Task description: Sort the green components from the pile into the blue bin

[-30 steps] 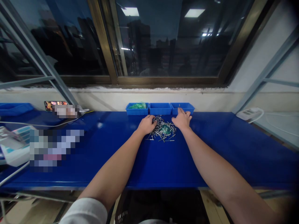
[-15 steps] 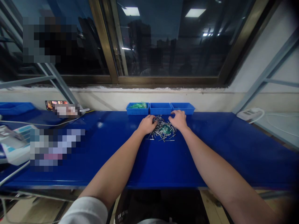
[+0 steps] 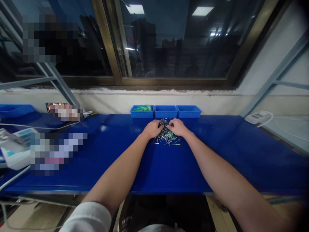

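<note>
A loose pile of silver blind rivets (image 3: 166,139) lies on the blue tabletop, with a piece of green plastic (image 3: 171,134) among them. At the pile's left side, my left hand (image 3: 152,129) is curled with rivets between its thumb and fingers. My right hand (image 3: 179,127) reaches in from the right, its fingers bent down into the pile and close to the left hand. What its fingertips grip, if anything, is hidden. Behind the hands stand a left blue bin (image 3: 142,114) holding green plastic, a middle blue bin (image 3: 165,112) and a right blue bin (image 3: 189,112).
The blue table (image 3: 108,167) runs along the wall under a window. At the left are a scale (image 3: 18,154), a phone (image 3: 56,107), cables and another blue bin (image 3: 16,110). A white power strip (image 3: 258,118) lies at the right, by a grey metal frame.
My right hand has moved left and slightly down, from beside the right bin's front to the rivets, and its fingers have closed in. My left hand has stayed at the pile.
</note>
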Motion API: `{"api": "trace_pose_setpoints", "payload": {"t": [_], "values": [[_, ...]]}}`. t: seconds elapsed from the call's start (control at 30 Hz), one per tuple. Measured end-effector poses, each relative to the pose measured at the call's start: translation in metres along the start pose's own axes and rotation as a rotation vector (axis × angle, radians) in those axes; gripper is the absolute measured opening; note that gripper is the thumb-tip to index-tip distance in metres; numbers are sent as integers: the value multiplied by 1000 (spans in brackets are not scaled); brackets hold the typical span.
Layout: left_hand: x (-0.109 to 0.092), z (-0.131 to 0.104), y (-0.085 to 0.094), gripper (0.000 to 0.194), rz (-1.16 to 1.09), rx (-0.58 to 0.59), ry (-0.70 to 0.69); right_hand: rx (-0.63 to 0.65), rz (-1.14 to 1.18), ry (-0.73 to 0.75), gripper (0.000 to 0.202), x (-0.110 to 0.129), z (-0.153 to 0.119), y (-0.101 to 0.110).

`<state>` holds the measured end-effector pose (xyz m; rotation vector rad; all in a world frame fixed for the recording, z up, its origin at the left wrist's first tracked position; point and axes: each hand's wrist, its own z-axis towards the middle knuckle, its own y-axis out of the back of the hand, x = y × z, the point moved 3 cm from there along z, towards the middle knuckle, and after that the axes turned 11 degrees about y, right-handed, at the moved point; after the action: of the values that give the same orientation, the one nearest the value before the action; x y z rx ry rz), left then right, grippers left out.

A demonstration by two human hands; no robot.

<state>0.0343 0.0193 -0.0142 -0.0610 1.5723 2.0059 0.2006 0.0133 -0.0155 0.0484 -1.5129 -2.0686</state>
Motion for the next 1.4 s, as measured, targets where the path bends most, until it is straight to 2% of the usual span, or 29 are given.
{"api": "trace_pose_setpoints", "payload": {"t": [0.17,0.33,0.53,0.73,0.9,1.07,1.27,1.4], "values": [[-1,-1,2,33,-8,-10,19,-70,-30,16,23,-1,0,4],[-6,-2,9,32,-46,-80,-19,-194,0,45,34,2,-1,15],[-9,-4,11,29,-85,-105,-78,-317,239,63,20,6,-4,21],[-16,-6,15,25,-117,-72,-120,-315,493,66,19,2,-3,18],[-17,-6,17,24,-126,-82,-166,-305,553,44,20,-1,-1,14],[-13,-3,13,25,-100,-106,-162,-346,684,62,18,0,-1,15],[-12,-2,11,25,-97,-110,-159,-316,787,72,17,2,-2,17],[-11,-4,15,33,-123,-199,-104,-379,822,6,18,-5,-1,17]]}}
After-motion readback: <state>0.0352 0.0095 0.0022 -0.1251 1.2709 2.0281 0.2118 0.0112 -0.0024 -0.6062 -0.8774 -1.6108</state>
